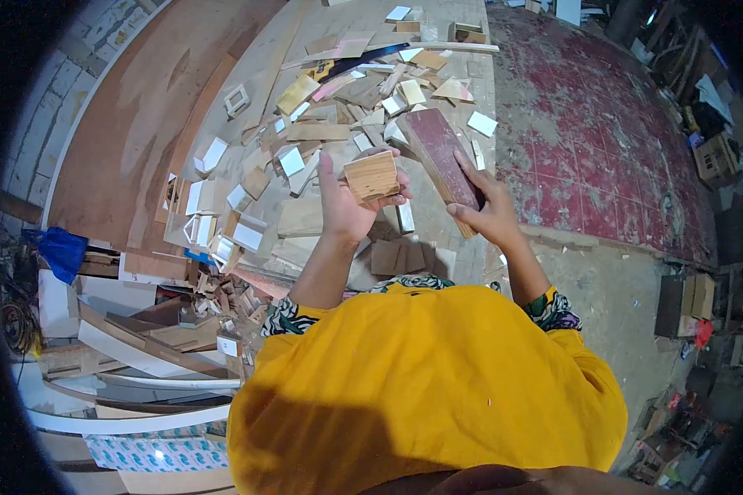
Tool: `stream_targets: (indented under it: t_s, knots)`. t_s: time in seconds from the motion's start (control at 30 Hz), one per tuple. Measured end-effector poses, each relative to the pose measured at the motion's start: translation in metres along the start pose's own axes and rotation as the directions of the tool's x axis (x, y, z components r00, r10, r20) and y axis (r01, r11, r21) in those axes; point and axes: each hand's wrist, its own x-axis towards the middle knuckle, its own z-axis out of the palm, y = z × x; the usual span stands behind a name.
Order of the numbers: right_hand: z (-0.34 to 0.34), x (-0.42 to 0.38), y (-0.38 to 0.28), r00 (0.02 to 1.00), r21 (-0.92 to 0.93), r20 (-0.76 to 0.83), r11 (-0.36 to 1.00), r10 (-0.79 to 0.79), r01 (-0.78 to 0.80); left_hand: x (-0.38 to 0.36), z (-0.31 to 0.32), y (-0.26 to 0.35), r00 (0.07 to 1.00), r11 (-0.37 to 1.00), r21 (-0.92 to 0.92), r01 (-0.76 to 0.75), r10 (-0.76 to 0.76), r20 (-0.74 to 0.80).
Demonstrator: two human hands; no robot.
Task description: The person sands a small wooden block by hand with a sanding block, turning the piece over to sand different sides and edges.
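Observation:
A small wooden piece [371, 177] with a visible grain rests in my left hand [351, 202], palm up, with the fingers curled around its far side. In my right hand [489, 205] is a long sanding block [442, 153], a wooden bar with a dark red sandpaper face turned upward. My thumb and fingers grip its near end, and its far end points away over the worktable. The two held things are apart, the block to the right of the wooden piece. Below my hands, brown offcuts [398, 256] lie at the table's near edge.
Scattered wood offcuts [330, 132] and white-faced pieces cover the worktable [264, 58]. Among them lies a handsaw [363, 58] with a dark blade. A large brown board [140, 107] stands at the left. Curved strips [149, 355] pile up at lower left. Red flooring [578, 132] spreads to the right.

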Motion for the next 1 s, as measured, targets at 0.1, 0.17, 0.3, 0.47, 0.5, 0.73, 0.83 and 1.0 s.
stream_targets:
  t_s: [0.1, 0.17, 0.3, 0.47, 0.5, 0.73, 0.83, 1.0]
  knots:
    - [0.001, -0.005, 0.006, 1.000, -0.010, -0.006, 1.000, -0.025, 0.025, 0.004, -0.006, -0.003, 0.989, 0.996, -0.082, 0.023, -0.035, -0.147]
    - [0.002, -0.008, 0.012, 0.999, 0.024, -0.014, 0.999, -0.044, 0.044, 0.008, -0.015, -0.004, 0.986, 0.965, -0.257, 0.053, -0.092, -0.141]
    - [0.002, -0.010, 0.017, 0.998, 0.071, -0.018, 0.996, -0.053, 0.054, 0.014, -0.010, -0.003, 0.979, 0.941, -0.338, 0.024, -0.090, -0.182]
    - [0.000, -0.014, 0.010, 0.999, 0.050, 0.033, 0.999, 0.008, -0.010, 0.017, -0.009, -0.004, 0.972, 0.916, -0.397, -0.054, -0.043, -0.232]
    - [0.000, -0.014, 0.011, 0.999, 0.035, 0.032, 0.999, -0.006, 0.005, 0.017, -0.011, -0.004, 0.971, 0.916, -0.398, -0.055, -0.044, -0.234]
    - [0.001, -0.017, 0.016, 0.999, 0.074, 0.047, 0.997, 0.014, -0.017, 0.015, -0.013, -0.001, 0.981, 0.871, -0.488, -0.062, -0.037, -0.190]
    - [0.002, -0.017, 0.022, 0.999, 0.119, 0.041, 0.993, 0.018, -0.023, 0.017, -0.023, -0.007, 0.979, 0.910, -0.414, -0.038, -0.050, -0.199]
    - [0.003, -0.017, 0.022, 0.999, 0.092, -0.020, 0.995, -0.025, 0.027, 0.018, -0.035, -0.017, 0.981, 0.965, -0.261, -0.004, -0.047, -0.190]
